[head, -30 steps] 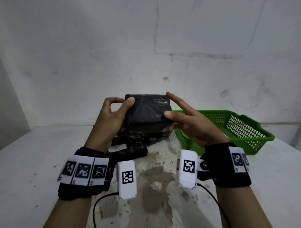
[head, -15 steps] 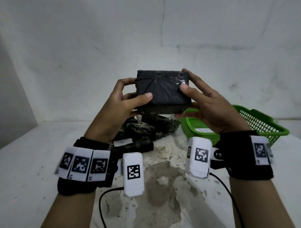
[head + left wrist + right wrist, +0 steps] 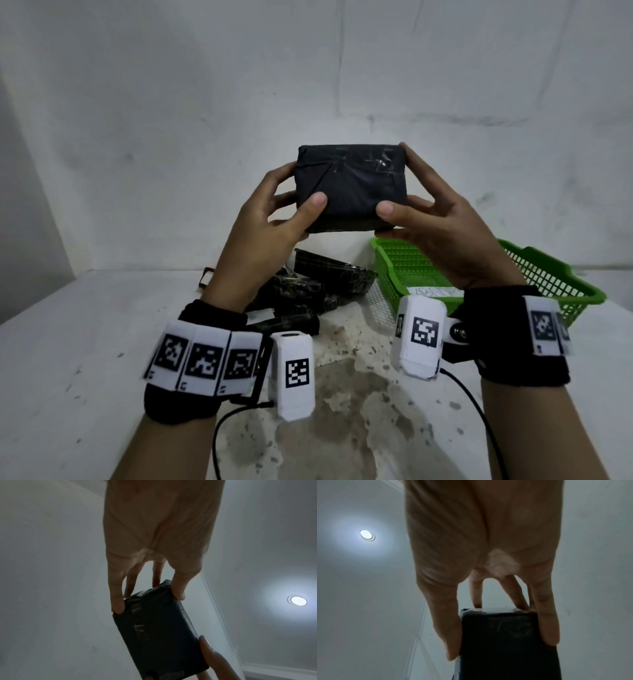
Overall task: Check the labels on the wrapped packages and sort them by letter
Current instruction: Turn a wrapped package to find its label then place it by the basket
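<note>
While both hands hold it up over the far middle of the surface, the black plastic-wrapped rectangular package (image 3: 351, 186) sits at about eye level, its taped face turned toward the person. The left hand (image 3: 270, 226) grips its left end, thumb on the near face and fingers (image 3: 118, 601) curled round the back; the right hand (image 3: 442, 233) grips the right end the same way, thumb in front and fingers (image 3: 547, 628) wrapped behind.

This looks like the checking step: the package is being inspected for its letter. No label shows on the face in view, only creased wrap and shiny tape, so the next move probably calls for rotating it until the label comes round, then setting it with its matching group.

Below, a heap of similar black wrapped packages (image 3: 308, 291) lies on the worn white surface (image 3: 85, 342). One at the near edge of the heap carries a small white label (image 3: 260, 314), its mark too small to read. To the right stands a green plastic mesh basket (image 3: 548, 274) with a white paper slip (image 3: 435, 292) inside; the handwriting on it is not legible from here. Both wrists wear black bands with square coded markers.
</note>
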Tool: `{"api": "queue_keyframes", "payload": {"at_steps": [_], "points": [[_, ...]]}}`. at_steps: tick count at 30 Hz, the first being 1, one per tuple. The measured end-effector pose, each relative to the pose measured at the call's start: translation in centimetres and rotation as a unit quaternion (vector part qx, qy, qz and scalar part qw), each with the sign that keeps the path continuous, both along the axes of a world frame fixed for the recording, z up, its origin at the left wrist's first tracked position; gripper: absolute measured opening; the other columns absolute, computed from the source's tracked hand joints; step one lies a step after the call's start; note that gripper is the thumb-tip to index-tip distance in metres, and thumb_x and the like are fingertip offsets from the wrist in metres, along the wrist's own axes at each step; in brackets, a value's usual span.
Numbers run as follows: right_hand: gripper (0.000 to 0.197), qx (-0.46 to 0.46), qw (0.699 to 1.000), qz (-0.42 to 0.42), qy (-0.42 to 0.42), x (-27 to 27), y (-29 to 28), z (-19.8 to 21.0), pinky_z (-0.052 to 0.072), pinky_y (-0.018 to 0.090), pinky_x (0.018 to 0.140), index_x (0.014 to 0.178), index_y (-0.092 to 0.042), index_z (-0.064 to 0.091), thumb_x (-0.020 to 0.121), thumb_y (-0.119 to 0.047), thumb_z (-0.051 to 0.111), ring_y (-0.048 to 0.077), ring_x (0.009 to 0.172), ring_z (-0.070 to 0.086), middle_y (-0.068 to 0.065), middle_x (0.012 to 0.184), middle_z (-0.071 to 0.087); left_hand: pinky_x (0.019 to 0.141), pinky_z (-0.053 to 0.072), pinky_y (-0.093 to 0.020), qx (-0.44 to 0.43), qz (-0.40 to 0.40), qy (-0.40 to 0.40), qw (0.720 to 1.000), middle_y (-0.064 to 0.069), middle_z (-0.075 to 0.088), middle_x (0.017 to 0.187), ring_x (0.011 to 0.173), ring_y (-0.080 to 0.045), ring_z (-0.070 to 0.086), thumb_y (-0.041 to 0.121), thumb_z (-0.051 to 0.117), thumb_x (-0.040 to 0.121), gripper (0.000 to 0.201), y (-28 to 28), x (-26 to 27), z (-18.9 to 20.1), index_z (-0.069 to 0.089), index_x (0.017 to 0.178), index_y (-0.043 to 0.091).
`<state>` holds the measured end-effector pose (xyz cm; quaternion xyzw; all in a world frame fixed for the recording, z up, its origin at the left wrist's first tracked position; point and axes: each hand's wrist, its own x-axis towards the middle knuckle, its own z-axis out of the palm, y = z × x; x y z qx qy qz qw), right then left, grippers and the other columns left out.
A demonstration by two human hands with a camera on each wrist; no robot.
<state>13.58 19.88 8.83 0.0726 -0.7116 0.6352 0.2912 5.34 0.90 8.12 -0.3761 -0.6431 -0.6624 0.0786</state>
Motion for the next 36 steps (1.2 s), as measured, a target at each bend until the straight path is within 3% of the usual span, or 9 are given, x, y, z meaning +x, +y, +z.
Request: {"api": "queue_keyframes", "payload": {"at_steps": [5,9,14,18,21,25,27,31,36], "points": [[0.087,0.004,1.000,0.007,-0.009,0.4,-0.4,0.2,0.057,0.042,0.090,0.145,-0.040,0.043,0.067,-0.025,0.078,0.024,0.102,0.072,0.009,0.109,0.075,0.093,0.050,-0.037,-0.028,-0.025,-0.040,0.998,0.000,0.072,0.108,0.103,-0.015,0.067,0.040,0.067,0.079,0.061,-0.4,0.4,0.3,0.039,0.133,0.039],[0.089,0.018,1.000,-0.002,-0.010,0.3,-1.0,0.3,0.056,0.045,0.093,0.144,-0.044,0.043,0.064,-0.030,0.079,0.023,0.101,0.072,0.010,0.108,0.074,0.102,0.047,-0.045,-0.026,-0.018,-0.054,0.998,-0.002,0.072,0.107,0.102,-0.021,0.068,0.039,0.067,0.074,0.062,-0.8,0.4,0.5,0.043,0.131,0.039],[0.093,0.028,0.999,0.015,-0.023,0.3,-1.0,0.1,0.057,0.045,0.092,0.140,-0.051,0.044,0.060,-0.030,0.088,0.024,0.105,0.071,0.013,0.112,0.073,0.095,0.052,-0.046,-0.023,-0.024,-0.058,0.998,-0.002,0.071,0.108,0.101,-0.018,0.068,0.040,0.069,0.074,0.054,-1.4,0.4,0.7,0.044,0.122,0.045],[0.082,0.043,0.998,0.035,-0.040,0.5,-0.8,0.2,0.058,0.039,0.085,0.131,-0.056,0.049,0.066,-0.023,0.086,0.023,0.111,0.067,0.011,0.119,0.070,0.094,0.053,-0.045,-0.017,-0.049,-0.066,0.996,-0.006,0.070,0.112,0.101,-0.021,0.069,0.038,0.074,0.069,0.061,-1.6,0.5,0.7,0.038,0.118,0.038],[0.088,0.038,0.998,0.034,-0.047,0.7,-0.8,0.2,0.060,0.043,0.083,0.133,-0.050,0.050,0.057,-0.030,0.088,0.026,0.107,0.070,0.012,0.119,0.070,0.095,0.053,-0.046,-0.029,-0.051,-0.056,0.997,-0.004,0.065,0.121,0.100,-0.019,0.070,0.036,0.076,0.066,0.072,-1.6,0.3,0.5,0.037,0.125,0.038],[0.082,0.030,0.998,0.038,-0.044,0.5,-1.1,0.1,0.061,0.045,0.078,0.130,-0.042,0.056,0.054,-0.029,0.084,0.032,0.104,0.070,0.017,0.116,0.069,0.096,0.052,-0.042,-0.064,-0.030,-0.023,0.997,0.003,0.060,0.128,0.105,-0.015,0.068,0.049,0.082,0.066,0.085,-1.7,-0.1,0.2,0.031,0.133,0.057],[0.083,0.034,0.998,0.039,-0.045,0.4,-1.2,0.0,0.061,0.044,0.078,0.130,-0.043,0.056,0.054,-0.028,0.084,0.030,0.103,0.070,0.015,0.117,0.069,0.093,0.054,-0.040,-0.076,-0.030,-0.014,0.997,0.006,0.059,0.129,0.115,-0.013,0.062,0.050,0.082,0.066,0.083,-1.7,-0.1,0.2,0.033,0.132,0.059],[0.086,0.033,0.998,0.029,-0.043,0.2,-1.6,-0.1,0.061,0.043,0.079,0.131,-0.042,0.056,0.052,-0.023,0.086,0.028,0.095,0.074,0.014,0.119,0.067,0.088,0.056,-0.039,-0.090,-0.017,-0.008,0.996,0.010,0.057,0.127,0.116,-0.009,0.061,0.053,0.078,0.069,0.072,-1.8,0.1,0.3,0.039,0.130,0.057],[0.081,0.037,0.997,0.034,-0.051,0.2,-1.9,-0.3,0.061,0.047,0.075,0.131,-0.042,0.056,0.059,-0.018,0.084,0.027,0.094,0.074,0.010,0.119,0.067,0.062,0.060,-0.032,-0.114,-0.020,-0.035,0.993,0.008,0.063,0.120,0.071,-0.025,0.074,0.045,0.068,0.068,0.071,-2.2,0.4,0.5,0.037,0.132,0.050]]}}
